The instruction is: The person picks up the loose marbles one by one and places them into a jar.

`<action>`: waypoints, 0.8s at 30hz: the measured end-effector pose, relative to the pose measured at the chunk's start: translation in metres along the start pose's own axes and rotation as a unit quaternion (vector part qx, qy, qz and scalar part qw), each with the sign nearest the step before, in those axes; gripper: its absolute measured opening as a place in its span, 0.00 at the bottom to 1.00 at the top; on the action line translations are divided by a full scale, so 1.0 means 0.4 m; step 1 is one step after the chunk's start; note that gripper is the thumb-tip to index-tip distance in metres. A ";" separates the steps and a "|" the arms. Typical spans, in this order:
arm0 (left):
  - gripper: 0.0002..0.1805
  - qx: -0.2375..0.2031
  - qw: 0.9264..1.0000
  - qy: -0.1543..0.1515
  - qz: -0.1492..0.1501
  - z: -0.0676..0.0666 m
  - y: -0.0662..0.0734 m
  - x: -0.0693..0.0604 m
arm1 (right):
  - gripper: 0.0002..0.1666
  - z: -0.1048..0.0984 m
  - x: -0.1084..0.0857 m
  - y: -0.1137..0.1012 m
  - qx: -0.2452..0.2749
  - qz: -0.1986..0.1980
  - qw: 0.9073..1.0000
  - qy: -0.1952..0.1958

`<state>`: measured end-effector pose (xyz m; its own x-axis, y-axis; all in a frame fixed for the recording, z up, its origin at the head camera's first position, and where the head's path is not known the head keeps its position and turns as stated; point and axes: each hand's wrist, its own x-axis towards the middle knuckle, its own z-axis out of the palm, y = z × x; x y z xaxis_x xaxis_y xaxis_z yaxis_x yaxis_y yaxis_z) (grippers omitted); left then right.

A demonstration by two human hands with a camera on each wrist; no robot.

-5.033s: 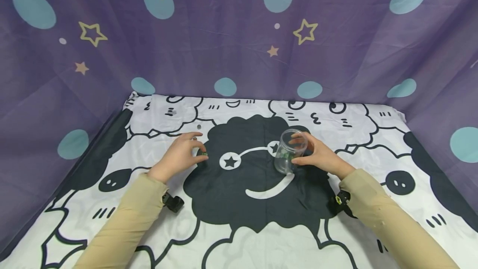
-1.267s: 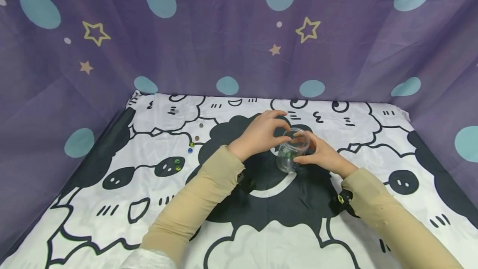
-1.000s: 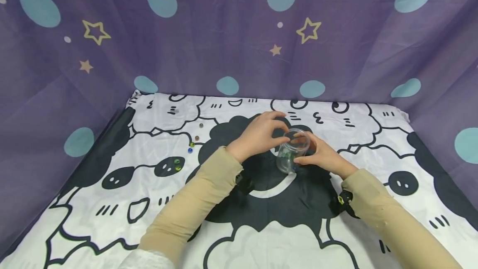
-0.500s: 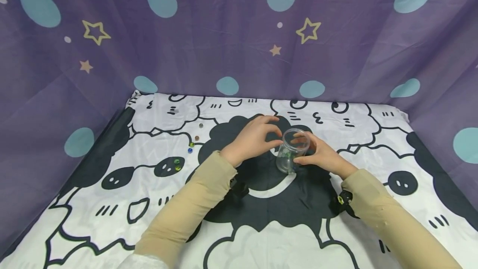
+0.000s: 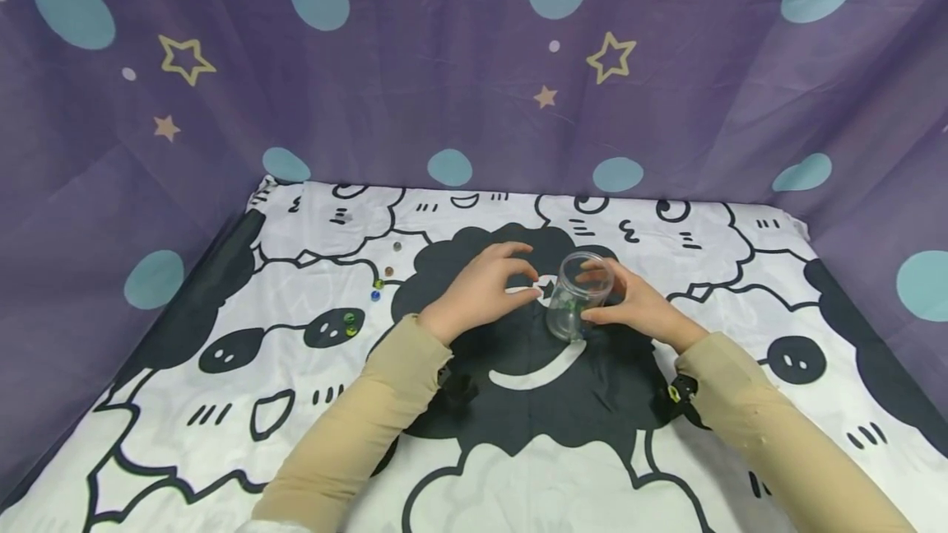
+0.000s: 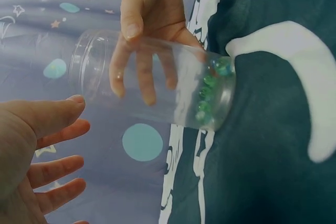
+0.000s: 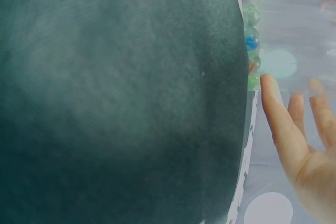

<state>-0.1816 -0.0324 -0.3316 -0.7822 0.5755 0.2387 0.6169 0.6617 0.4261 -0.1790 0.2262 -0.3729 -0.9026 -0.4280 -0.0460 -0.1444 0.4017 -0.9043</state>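
A clear jar (image 5: 566,323) stands on the cloth, and the right hand (image 5: 640,307) grips it round its right side. In the left wrist view the right hand (image 6: 152,3) curls its fingers behind the jar (image 6: 157,77), where several green marbles (image 6: 205,106) lie at the bottom. A blue marble (image 7: 252,41) shows among them in the right wrist view. The left hand (image 5: 481,286) hovers left of the jar, apart from it, with fingers loosely bent and nothing visible between them. Its fingers (image 6: 63,169) are spread near the jar's mouth in the left wrist view.
Several loose marbles lie on the cloth at the left, among them a blue marble (image 5: 375,296), a brown marble (image 5: 389,271) and a green marble (image 5: 350,318). A purple curtain (image 5: 474,64) hangs behind the table, whose cloth (image 5: 518,484) has black and white cartoon shapes.
Over the last second the left hand has moved left and slightly down, away from the jar's mouth. The right hand and the jar have stayed in place.
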 end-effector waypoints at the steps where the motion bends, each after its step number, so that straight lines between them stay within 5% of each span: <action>1: 0.11 -0.003 1.000 0.001 -0.001 0.001 -0.003 -0.003 | 0.44 0.000 0.000 0.000 -0.001 0.000 1.000 0.001; 24: 0.11 -0.036 0.999 -0.014 -0.035 0.027 -0.051 -0.059 | 0.41 0.000 -0.003 0.000 -0.010 -0.007 1.000 0.005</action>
<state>-0.1750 -0.0543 -0.3554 -0.8194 0.5436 0.1817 0.5527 0.6653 0.5020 -0.1779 0.2265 -0.3729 -0.9043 -0.4259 -0.0295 -0.1650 0.4123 -0.8960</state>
